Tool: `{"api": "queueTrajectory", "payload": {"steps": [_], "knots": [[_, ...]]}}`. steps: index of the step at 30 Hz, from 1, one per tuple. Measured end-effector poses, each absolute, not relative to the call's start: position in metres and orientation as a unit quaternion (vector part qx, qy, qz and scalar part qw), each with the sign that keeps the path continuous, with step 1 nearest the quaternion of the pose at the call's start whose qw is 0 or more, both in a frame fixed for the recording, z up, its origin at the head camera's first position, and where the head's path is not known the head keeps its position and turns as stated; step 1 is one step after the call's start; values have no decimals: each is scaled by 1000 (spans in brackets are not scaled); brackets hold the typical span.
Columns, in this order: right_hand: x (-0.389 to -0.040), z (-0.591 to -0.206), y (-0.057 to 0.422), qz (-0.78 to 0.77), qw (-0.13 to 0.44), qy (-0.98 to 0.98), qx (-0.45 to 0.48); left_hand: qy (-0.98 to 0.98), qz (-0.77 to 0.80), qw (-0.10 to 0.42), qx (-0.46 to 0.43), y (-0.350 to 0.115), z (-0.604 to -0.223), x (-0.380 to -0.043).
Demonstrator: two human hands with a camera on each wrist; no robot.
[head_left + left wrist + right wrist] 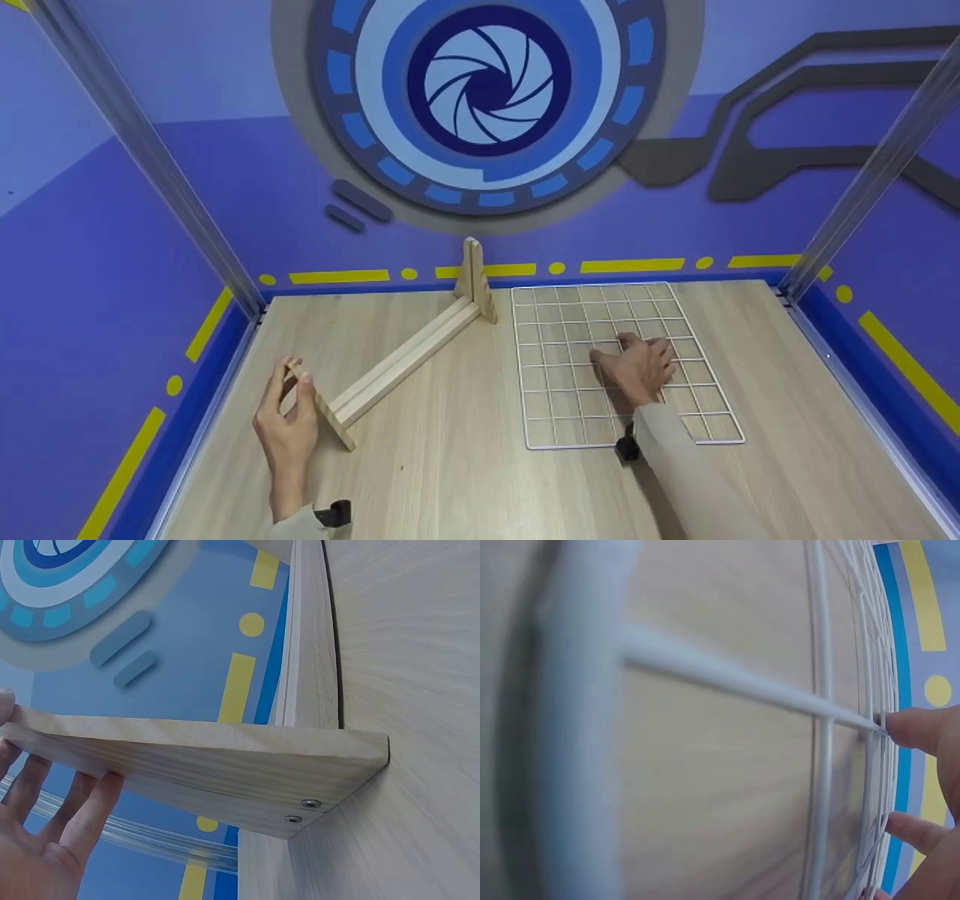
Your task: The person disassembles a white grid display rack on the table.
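On the left, my left hand (289,424) pinches the top of one triangular end piece of a wooden stand (409,360), thumb on one face and fingers on the other. Two screw heads (310,804) show low on that end piece in the left wrist view. A pale double bar runs from it to the matching upright at the back. To the right, a white wire grid panel (559,390) lies on the table. My right hand (637,369) rests over its middle with spread fingers, and the fingertips meet the wires in the right wrist view.
The light wood table (450,480) is bounded by a blue printed back wall (225,195) and side walls. Metal posts (150,150) rise at the back corners. The stand's far upright (474,281) is close to the back wall, near the panel's back left corner.
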State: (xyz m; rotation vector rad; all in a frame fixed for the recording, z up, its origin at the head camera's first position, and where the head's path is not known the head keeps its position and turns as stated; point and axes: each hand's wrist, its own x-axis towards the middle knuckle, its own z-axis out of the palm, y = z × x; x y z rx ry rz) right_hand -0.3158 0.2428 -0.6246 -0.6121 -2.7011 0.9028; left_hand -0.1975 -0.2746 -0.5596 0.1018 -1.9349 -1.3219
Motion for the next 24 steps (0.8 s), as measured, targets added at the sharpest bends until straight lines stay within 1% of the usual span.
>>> {"api": "queueTrajectory", "payload": {"steps": [10,16,21,24], "knots": [[-313,-611,245,341,110,-915,-186,-763,-526,374,26,-280,-558,-196],[-312,-590,251,349,144,-915,-145,-773,-534,340,31,-284,-549,-191],[-313,-569,254,366,177,-905,-126,-784,-522,336,11,-289,-541,-192],[-314,-556,255,368,187,-904,-115,-795,-511,327,13,-291,-533,-194]]}}
